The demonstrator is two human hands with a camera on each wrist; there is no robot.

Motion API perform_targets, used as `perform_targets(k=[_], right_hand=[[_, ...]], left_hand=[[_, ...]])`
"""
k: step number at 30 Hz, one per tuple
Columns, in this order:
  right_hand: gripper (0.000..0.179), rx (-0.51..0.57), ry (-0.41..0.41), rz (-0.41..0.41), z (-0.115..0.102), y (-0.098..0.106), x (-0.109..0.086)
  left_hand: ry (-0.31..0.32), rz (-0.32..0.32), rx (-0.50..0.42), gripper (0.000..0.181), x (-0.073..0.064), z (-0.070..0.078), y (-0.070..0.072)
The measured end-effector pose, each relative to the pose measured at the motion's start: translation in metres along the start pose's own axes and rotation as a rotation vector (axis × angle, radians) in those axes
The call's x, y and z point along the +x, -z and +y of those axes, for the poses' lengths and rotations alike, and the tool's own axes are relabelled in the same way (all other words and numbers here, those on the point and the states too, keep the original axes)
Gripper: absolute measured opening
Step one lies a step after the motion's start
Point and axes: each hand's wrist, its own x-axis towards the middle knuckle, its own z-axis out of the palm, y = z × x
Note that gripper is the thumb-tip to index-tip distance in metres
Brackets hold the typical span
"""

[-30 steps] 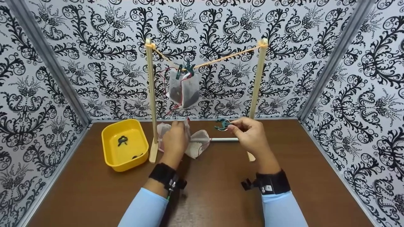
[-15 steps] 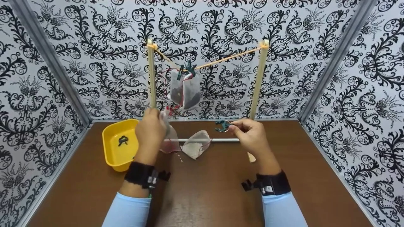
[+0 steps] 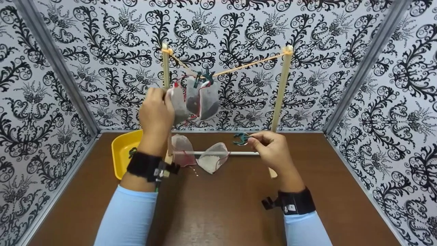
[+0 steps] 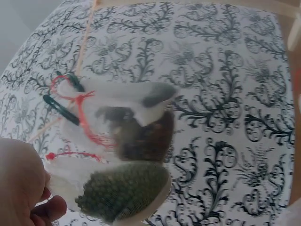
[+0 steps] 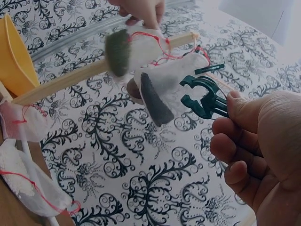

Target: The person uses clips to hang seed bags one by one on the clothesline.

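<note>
My left hand [image 3: 157, 109] pinches the top of a sheer white drawstring pouch [image 3: 179, 104] near the left post. In the left wrist view, green beans or similar small grains fill the bottom of that pouch [image 4: 124, 193]. Just right of it, other filled pouches [image 3: 207, 102] hang from the sagging orange cord [image 3: 251, 64], gripped by dark green clothespins [image 3: 206, 78]. My right hand [image 3: 273, 147] pinches a green clothespin [image 3: 242, 138] by its handles, its jaws pointing left, below the cord. That clothespin [image 5: 207, 99] shows larger in the right wrist view.
Wooden posts [image 3: 281, 92] carry the cord, joined low by a white rod [image 3: 244, 153]. On the table lie a pouch of white grains [image 3: 213, 160] and a pinkish pouch [image 3: 182, 153]. A yellow tub [image 3: 119, 153] with a clothespin inside stands left, partly behind my left arm.
My left hand has lifted the pouch from the table, moving left and then up beside the hanging pouches. The right hand has stayed in place with its clothespin.
</note>
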Motion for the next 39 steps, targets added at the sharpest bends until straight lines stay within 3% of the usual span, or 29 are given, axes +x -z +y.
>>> perform_targets(k=[8,14,21,28,33,39], right_hand=[[0.004,-0.003,0.025,-0.004,-0.009,-0.001,-0.002],[0.007,0.0,0.075,0.017,-0.019,-0.013,0.016],[0.019,-0.196,0.184,-0.021,-0.074,-0.028,0.08],[0.027,-0.412,0.199,-0.047,-0.137,-0.047,0.158],[0.026,-0.595,0.263,-0.13,-0.158,-0.07,0.196],[0.025,-0.746,0.325,-0.2,-0.164,-0.089,0.215]], left_hand=[[-0.008,0.006,-0.022,0.031,0.026,0.012,0.006],[-0.032,-0.029,0.024,0.033,0.037,0.02,0.005],[-0.064,-0.055,0.04,0.033,0.048,0.025,0.004],[-0.075,-0.082,0.056,0.026,0.054,0.033,0.006],[-0.112,-0.072,0.066,0.02,0.055,0.036,0.002],[-0.143,-0.068,0.089,0.019,0.055,0.038,-0.002]])
